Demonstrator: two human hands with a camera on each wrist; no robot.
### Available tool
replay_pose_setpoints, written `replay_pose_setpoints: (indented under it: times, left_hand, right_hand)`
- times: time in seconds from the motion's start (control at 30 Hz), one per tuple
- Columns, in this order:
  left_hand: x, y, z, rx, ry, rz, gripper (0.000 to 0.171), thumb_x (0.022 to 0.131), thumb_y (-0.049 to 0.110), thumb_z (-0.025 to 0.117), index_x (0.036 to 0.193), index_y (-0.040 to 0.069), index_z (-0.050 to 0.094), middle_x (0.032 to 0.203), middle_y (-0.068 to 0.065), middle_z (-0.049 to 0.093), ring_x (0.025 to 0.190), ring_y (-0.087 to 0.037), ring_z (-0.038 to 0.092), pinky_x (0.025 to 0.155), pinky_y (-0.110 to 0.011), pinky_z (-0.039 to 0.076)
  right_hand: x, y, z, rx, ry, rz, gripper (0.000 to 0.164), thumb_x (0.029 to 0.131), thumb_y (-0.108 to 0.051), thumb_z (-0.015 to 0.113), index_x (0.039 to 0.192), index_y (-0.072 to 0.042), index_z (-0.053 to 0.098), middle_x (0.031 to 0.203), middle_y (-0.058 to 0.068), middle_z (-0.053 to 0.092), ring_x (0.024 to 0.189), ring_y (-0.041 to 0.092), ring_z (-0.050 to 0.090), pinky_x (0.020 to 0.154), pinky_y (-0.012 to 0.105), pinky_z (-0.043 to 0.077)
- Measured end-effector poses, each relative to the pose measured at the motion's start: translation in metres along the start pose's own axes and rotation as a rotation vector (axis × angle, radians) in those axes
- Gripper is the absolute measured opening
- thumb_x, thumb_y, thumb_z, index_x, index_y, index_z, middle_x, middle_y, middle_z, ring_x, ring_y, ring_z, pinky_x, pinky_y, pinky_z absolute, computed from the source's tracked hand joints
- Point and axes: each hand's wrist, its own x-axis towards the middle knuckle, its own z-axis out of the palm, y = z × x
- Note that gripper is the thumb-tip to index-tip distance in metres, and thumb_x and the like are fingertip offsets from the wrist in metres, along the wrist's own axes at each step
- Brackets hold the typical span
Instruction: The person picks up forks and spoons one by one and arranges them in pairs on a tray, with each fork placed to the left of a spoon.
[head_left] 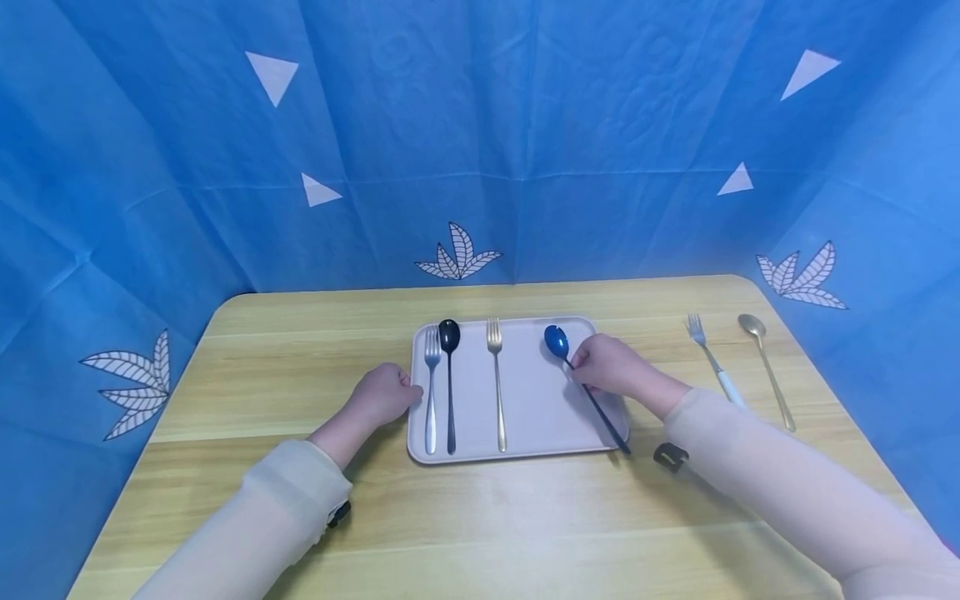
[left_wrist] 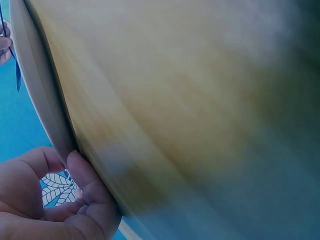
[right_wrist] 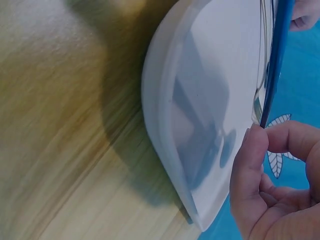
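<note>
My right hand pinches a blue spoon by its long dark handle. The spoon slants over the right part of a pale tray, bowl toward the far side, handle end past the near edge. In the right wrist view, thumb and forefinger grip the handle above the tray, which bears their shadow. My left hand holds the tray's left rim, thumb and forefinger meeting on it in the left wrist view. On the tray lie a silver fork, a black spoon and a gold fork, all roughly upright side by side.
Right of the tray, a fork with a pale handle and a gold spoon lie on the wooden table. A blue patterned cloth hangs behind the table and along its sides.
</note>
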Motion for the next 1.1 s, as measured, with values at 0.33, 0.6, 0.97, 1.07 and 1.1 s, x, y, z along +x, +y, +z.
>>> replay_pose_setpoints:
  times: [0.33,0.6,0.97,1.07,1.1]
  left_hand:
    - [-0.003,0.000,-0.002,0.001,-0.013,-0.003,0.032,0.090,0.021,0.062,0.064,0.011,0.047,0.057,0.000,0.043,0.051,-0.016,0.043,0.051,-0.028,0.037]
    - [-0.004,-0.001,-0.004,0.006,-0.010,0.000,0.032,0.090,0.021,0.061,0.064,0.011,0.046,0.057,0.001,0.042,0.051,-0.015,0.042,0.052,-0.028,0.037]
    - [-0.002,0.000,-0.001,-0.003,-0.010,-0.007,0.030,0.090,0.021,0.062,0.065,0.010,0.048,0.058,0.000,0.044,0.052,-0.016,0.044,0.052,-0.029,0.038]
    - [-0.002,0.001,-0.002,-0.002,-0.008,-0.007,0.030,0.090,0.021,0.062,0.065,0.010,0.048,0.058,-0.001,0.044,0.051,-0.016,0.044,0.052,-0.029,0.038]
    - [-0.003,0.001,-0.002,-0.001,-0.008,-0.004,0.030,0.090,0.021,0.061,0.065,0.010,0.048,0.058,0.000,0.044,0.051,-0.016,0.044,0.051,-0.028,0.037]
  right_hand:
    - [0.002,-0.012,0.003,-0.004,-0.005,0.011,0.019,0.087,-0.010,0.068,0.101,0.003,0.068,0.089,0.011,0.069,0.064,0.016,0.065,0.061,0.030,0.056]
    - [0.007,-0.017,0.005,0.000,0.000,0.018,0.019,0.087,-0.010,0.068,0.101,0.003,0.068,0.086,0.010,0.069,0.064,0.016,0.065,0.063,0.030,0.056]
    - [0.012,-0.027,0.012,0.068,0.003,0.034,0.013,0.088,-0.009,0.069,0.096,0.001,0.068,0.078,0.008,0.066,0.062,0.015,0.063,0.061,0.029,0.056]
    - [0.014,-0.028,0.014,0.057,0.004,0.032,0.013,0.088,-0.010,0.069,0.096,0.000,0.068,0.080,0.008,0.067,0.061,0.015,0.063,0.061,0.028,0.055]
    - [0.014,-0.029,0.015,0.056,0.005,0.032,0.013,0.088,-0.010,0.069,0.096,0.000,0.068,0.079,0.008,0.067,0.060,0.015,0.063,0.061,0.028,0.055]
